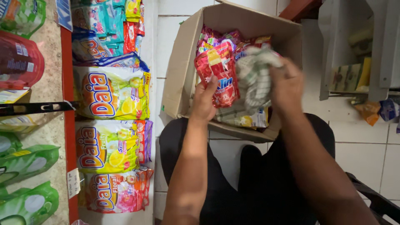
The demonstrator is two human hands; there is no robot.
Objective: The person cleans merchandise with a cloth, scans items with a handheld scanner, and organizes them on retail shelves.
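Observation:
My left hand (204,102) grips a red detergent pouch (219,75) by its lower left corner, holding it upright over an open cardboard box (179,71). My right hand (286,85) is closed on a crumpled white and green pouch (253,77), blurred by motion, right beside the red one. More red and pink pouches (216,39) lie packed in the far part of the box. A pale yellow pouch (241,118) lies at the box's near side. My forearms reach over my dark-trousered knees.
On the left, a red-edged shelf (66,125) holds stacked yellow and pink detergent bags (110,93) and green refill pouches (25,183). White tiled floor (366,158) surrounds the box. A grey rack (354,50) with small packets stands at the right.

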